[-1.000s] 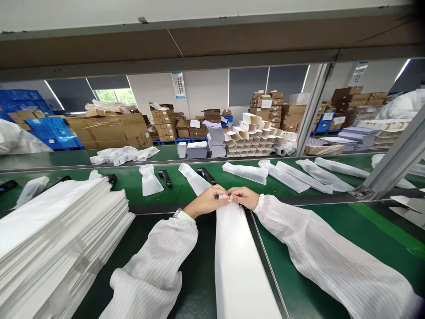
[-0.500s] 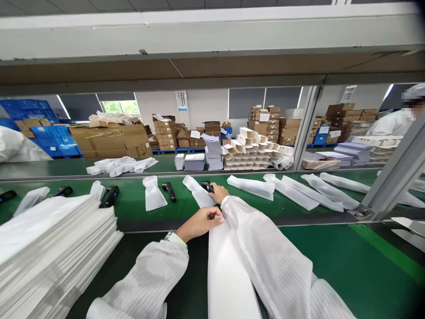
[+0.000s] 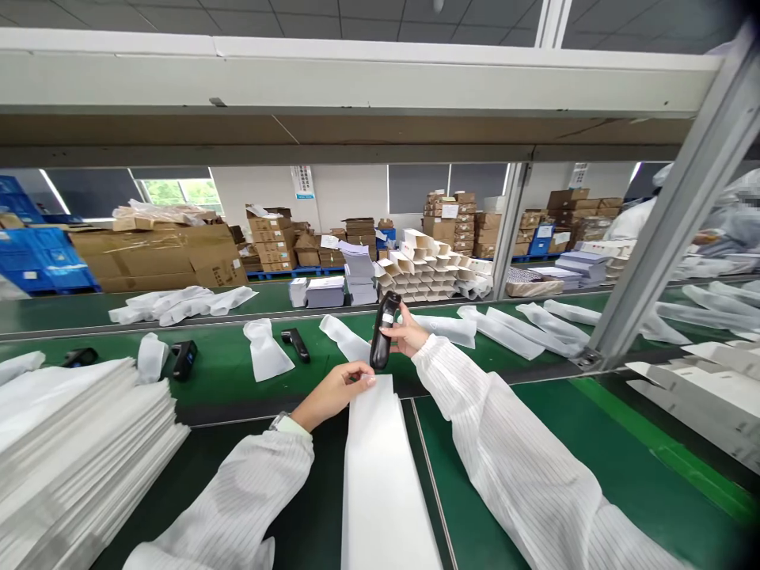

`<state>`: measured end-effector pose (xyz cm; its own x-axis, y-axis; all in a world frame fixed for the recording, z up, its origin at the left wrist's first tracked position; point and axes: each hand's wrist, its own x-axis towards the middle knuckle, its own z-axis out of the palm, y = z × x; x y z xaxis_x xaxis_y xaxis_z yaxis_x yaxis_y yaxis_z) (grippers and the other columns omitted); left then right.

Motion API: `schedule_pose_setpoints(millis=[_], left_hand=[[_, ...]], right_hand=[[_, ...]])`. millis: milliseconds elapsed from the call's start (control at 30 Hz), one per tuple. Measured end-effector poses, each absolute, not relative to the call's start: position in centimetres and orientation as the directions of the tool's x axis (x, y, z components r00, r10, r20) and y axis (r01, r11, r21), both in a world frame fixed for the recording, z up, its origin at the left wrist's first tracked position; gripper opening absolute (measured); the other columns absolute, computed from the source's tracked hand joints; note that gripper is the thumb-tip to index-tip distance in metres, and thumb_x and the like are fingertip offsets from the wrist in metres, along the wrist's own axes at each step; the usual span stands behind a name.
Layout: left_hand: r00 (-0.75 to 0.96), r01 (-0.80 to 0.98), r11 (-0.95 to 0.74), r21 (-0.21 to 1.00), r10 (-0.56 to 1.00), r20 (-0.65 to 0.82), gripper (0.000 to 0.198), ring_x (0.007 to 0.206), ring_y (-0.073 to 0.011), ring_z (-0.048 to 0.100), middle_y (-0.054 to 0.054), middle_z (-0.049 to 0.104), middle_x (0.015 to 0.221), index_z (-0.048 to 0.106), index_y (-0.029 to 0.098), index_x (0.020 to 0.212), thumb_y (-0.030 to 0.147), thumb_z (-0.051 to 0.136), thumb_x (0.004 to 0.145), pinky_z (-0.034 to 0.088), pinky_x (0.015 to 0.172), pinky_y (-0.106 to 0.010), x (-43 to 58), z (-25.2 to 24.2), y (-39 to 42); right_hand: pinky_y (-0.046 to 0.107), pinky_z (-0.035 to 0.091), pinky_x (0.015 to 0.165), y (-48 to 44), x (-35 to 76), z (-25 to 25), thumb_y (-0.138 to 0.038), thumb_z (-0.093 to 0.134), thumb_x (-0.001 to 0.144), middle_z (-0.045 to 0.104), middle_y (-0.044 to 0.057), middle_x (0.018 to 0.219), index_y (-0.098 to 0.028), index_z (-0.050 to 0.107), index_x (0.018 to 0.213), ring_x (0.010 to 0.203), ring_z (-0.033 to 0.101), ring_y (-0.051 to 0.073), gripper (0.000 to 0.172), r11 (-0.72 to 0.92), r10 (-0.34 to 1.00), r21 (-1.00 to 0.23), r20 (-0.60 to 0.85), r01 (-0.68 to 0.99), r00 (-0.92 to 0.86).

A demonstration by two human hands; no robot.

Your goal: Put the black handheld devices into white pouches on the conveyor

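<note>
My right hand (image 3: 408, 332) grips a black handheld device (image 3: 385, 331) and holds it upright above the near edge of the green belt. Just below and left of it, my left hand (image 3: 341, 389) pinches the top end of a long white sleeve (image 3: 385, 483). The sleeve stretches down toward me between my forearms. The device's lower end is close to the sleeve's top; whether they touch I cannot tell. Behind my left hand, a translucent sleeve (image 3: 345, 338) lies on the belt. Another black device (image 3: 295, 345) rests beside a white sleeve (image 3: 267, 352).
A thick stack of white sleeves (image 3: 77, 459) fills the lower left. Several wrapped items (image 3: 511, 332) lie along the belt to the right. A metal post (image 3: 670, 206) slants down at the right. White boxes (image 3: 421, 269) and booklets (image 3: 359, 273) stand across the belt. People are at the far right.
My right hand has lifted the black device off the belt and turned it upright. My left hand still pinches the white sleeve. The view has shifted to the right.
</note>
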<state>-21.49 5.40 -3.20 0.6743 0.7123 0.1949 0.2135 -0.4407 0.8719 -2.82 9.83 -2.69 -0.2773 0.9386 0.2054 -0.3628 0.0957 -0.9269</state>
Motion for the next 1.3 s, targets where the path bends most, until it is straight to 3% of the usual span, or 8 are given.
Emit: schedule_pose_setpoints(millis=[267,500,633,733,800,1000,1133,1300], left_hand=[[0.449,0.146,-0.462,0.875,0.819,0.357,0.019,0.069,-0.0114,0.041,0.001,0.044,0.075,0.051,0.018,0.076,0.037,0.047,0.075,0.034,0.063,-0.021,-21.2,-2.5,4.9],[0.278,0.263,-0.571,0.778,0.816,0.506,0.018,0.080,-0.0142,0.044,-0.002,0.044,0.088,0.052,0.020,0.081,0.036,0.046,0.076,0.037,0.068,-0.024,-21.1,-2.0,5.1],[0.408,0.602,-0.781,0.167,0.481,0.776,0.015,0.087,-0.0183,0.044,-0.005,0.048,0.093,0.052,0.020,0.091,0.027,0.045,0.079,0.036,0.073,-0.031,-21.8,-1.8,4.4],[0.701,0.559,-0.717,-0.417,0.140,0.700,0.013,0.089,-0.0184,0.045,-0.004,0.053,0.092,0.054,0.018,0.085,0.014,0.043,0.080,0.034,0.074,-0.032,-22.4,-2.5,4.1],[0.772,0.510,-0.647,-0.567,0.052,0.634,0.015,0.088,-0.0168,0.045,-0.003,0.055,0.090,0.054,0.017,0.083,0.010,0.042,0.079,0.035,0.075,-0.030,-22.6,-3.2,4.0],[0.799,0.481,-0.631,-0.609,0.029,0.601,0.015,0.085,-0.0131,0.047,0.000,0.057,0.085,0.054,0.017,0.077,0.011,0.040,0.081,0.036,0.073,-0.026,-22.3,-4.0,4.2],[0.783,0.506,-0.629,-0.590,0.049,0.620,0.015,0.086,-0.0132,0.047,0.000,0.056,0.086,0.053,0.017,0.078,0.011,0.040,0.081,0.036,0.074,-0.026,-22.5,-4.4,4.6],[0.786,0.523,-0.666,-0.533,0.134,0.603,0.017,0.088,-0.0151,0.046,-0.002,0.057,0.086,0.052,0.016,0.081,0.011,0.037,0.083,0.035,0.075,-0.028,-23.2,-5.6,5.6]], right_hand=[[0.021,0.045,0.051,7.0,-3.8,-3.0,-0.042,0.063,0.062,0.055,-0.005,0.064,-0.023,0.044,0.086,0.055,0.055,0.009,0.036,0.033,0.917,-0.967,0.130,-0.254,-0.376],[0.032,0.045,0.054,5.5,-5.1,-3.4,-0.044,0.073,0.038,0.060,0.006,0.061,-0.009,0.060,0.062,0.058,0.057,0.018,0.044,0.084,0.848,-0.996,0.072,0.000,-0.525],[0.028,0.041,0.053,8.1,-2.6,-1.4,-0.057,0.058,0.052,0.055,0.002,0.059,-0.013,0.055,0.065,0.055,0.052,0.014,0.047,0.317,0.947,-0.948,0.316,0.013,-0.059],[0.026,0.038,0.057,10.5,1.5,0.4,-0.062,0.038,0.064,0.051,0.001,0.062,-0.016,0.048,0.068,0.062,0.048,0.013,0.047,0.448,0.840,-0.881,0.474,0.153,0.266],[0.026,0.036,0.058,11.7,4.1,0.7,-0.058,0.036,0.067,0.048,0.000,0.059,-0.017,0.045,0.066,0.064,0.046,0.015,0.042,0.460,0.767,-0.841,0.538,0.285,0.350],[0.033,0.033,0.064,13.3,6.2,-4.1,-0.034,0.058,0.057,0.045,0.001,0.051,-0.018,0.046,0.052,0.066,0.047,0.021,0.021,0.335,0.812,-0.754,0.535,0.565,0.234],[0.035,0.035,0.071,11.5,2.8,-6.1,-0.030,0.055,0.062,0.056,0.007,0.078,-0.017,0.056,0.077,0.081,0.049,0.023,0.019,0.351,0.834,-0.697,0.536,0.625,0.129],[0.025,0.041,0.060,6.0,-3.3,-6.6,-0.038,0.056,0.066,0.061,0.001,0.072,-0.020,0.061,0.078,0.065,0.054,0.015,0.023,0.456,0.877,-0.697,0.246,0.552,-0.413]])
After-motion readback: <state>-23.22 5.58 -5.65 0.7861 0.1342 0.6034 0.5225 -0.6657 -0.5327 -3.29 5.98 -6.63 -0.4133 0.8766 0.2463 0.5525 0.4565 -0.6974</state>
